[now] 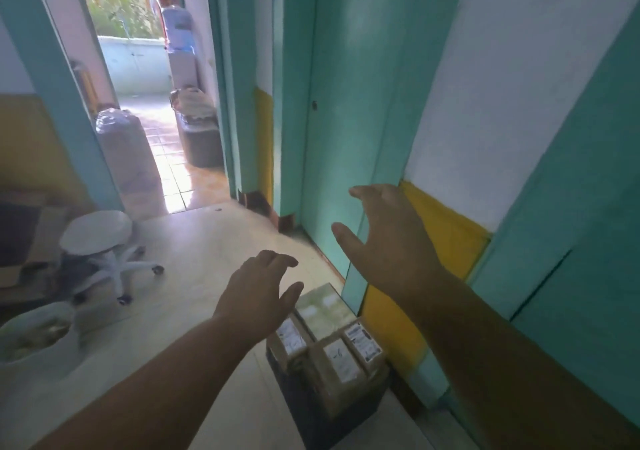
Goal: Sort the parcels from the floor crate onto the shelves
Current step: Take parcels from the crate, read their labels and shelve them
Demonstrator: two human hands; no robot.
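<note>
On the floor by the teal wall, in the head view: a dark crate [332, 411] packed with brown parcels [334, 352], white labels facing up, the far parcel wrapped in glossy tape. Above and short of them, left hand [254, 297] and right hand [388, 242], both bare, both empty, touching nothing. Fingers [277, 259] of the left spread loosely, thumb apart; fingers of the right splayed wide, reaching toward the door [346, 103] side. No shelves in sight, so no telling where any parcel belongs. Likely risks from here: parcels wedged tight together, so lifting one by its edge could drag a neighbour out and tip it onto the floor; slick tape on the far parcel could slip through a one-handed pinch; crate set hard against the wall, leaving little room for the right hand's knuckles. Off to the left, a white wheeled stool [100, 242], possibly in the way when turning with a load.
</note>
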